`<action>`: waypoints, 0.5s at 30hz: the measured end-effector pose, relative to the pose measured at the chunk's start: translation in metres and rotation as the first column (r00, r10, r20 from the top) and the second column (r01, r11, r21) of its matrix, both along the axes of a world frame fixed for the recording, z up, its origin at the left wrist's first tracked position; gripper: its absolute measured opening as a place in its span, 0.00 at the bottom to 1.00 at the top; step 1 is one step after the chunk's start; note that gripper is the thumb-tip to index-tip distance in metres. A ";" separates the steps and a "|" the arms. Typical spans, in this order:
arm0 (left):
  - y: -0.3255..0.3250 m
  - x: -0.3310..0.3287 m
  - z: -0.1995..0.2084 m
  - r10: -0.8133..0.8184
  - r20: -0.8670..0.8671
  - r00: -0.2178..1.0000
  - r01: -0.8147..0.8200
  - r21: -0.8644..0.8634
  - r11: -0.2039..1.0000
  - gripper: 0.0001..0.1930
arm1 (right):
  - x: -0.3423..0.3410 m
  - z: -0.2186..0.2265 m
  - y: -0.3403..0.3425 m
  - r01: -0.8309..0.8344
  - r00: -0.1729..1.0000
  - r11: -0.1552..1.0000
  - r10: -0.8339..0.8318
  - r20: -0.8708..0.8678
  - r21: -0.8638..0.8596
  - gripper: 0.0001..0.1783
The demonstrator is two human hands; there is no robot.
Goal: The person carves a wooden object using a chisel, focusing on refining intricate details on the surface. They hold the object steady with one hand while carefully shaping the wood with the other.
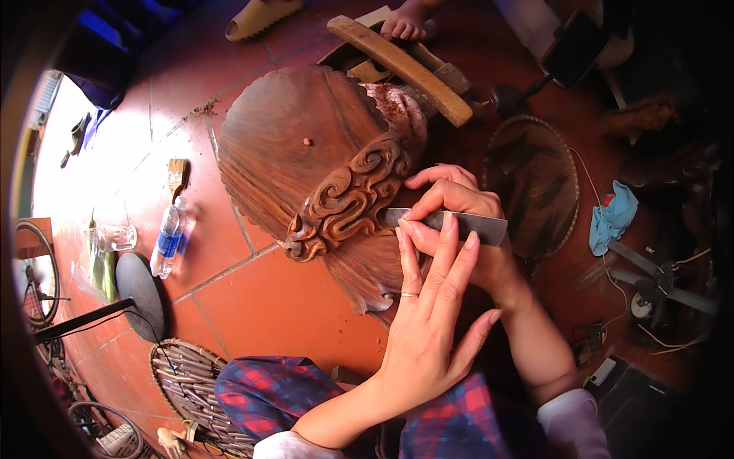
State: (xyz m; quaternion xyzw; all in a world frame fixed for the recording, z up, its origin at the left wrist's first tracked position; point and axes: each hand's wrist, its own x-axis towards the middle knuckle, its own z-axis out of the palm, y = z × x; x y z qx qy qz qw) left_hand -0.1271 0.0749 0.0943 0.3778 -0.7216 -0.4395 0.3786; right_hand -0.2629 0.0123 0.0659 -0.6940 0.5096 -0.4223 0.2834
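Note:
A carved piece of dark reddish-brown wood [283, 130] lies in front of me, with a broad smooth fan shape and raised curling scrollwork [355, 187]. My right hand [459, 203] is closed around a flat grey metal blade [489, 229]. The blade's narrow end meets the wood at the lower right edge of the scrolls. From below reaches my left hand [432, 329], a ring on one finger. Its fingers are stretched, their tips pressing on or near the blade, and the thumb stands apart. A small wood chip [308, 141] sits on the smooth part.
A wooden bar [401, 69] and another person's foot [405, 24] are beyond the carving. On the left tiles stand a water bottle [168, 237], a brush [177, 176] and a glass [117, 237]. A basket of sticklike tools [191, 390] is near my knee, a round tray [569, 195] rightward.

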 end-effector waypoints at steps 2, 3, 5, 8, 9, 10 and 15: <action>-0.004 -0.003 -0.002 0.020 -0.006 1.000 -0.020 -0.007 1.000 0.39 | 0.004 0.003 0.001 0.051 0.995 0.998 -0.055 0.078 0.046 0.07; -0.004 -0.003 -0.002 0.019 -0.004 1.000 -0.019 -0.013 1.000 0.39 | 0.007 0.004 0.001 0.074 0.989 0.995 -0.082 0.122 0.069 0.08; -0.005 -0.007 0.000 0.010 0.003 1.000 -0.010 -0.031 0.999 0.39 | 0.004 0.005 0.005 0.105 0.983 0.986 -0.123 0.135 0.132 0.08; 0.002 0.004 0.001 -0.009 0.010 1.000 0.009 0.007 1.000 0.40 | 0.003 0.008 0.003 0.009 0.999 1.000 -0.009 -0.035 -0.004 0.07; 0.003 0.007 0.001 -0.021 0.019 1.000 0.020 0.020 1.000 0.40 | 0.004 0.006 0.002 0.013 1.000 0.999 -0.012 -0.025 0.033 0.07; 0.000 0.007 -0.004 -0.021 0.016 1.000 0.020 0.025 0.999 0.40 | 0.005 0.006 0.002 0.051 0.999 0.997 -0.051 0.002 0.056 0.07; -0.002 0.002 0.007 -0.030 0.004 1.000 0.030 0.044 0.999 0.39 | 0.006 0.009 0.005 0.083 0.992 0.994 -0.089 0.091 0.068 0.07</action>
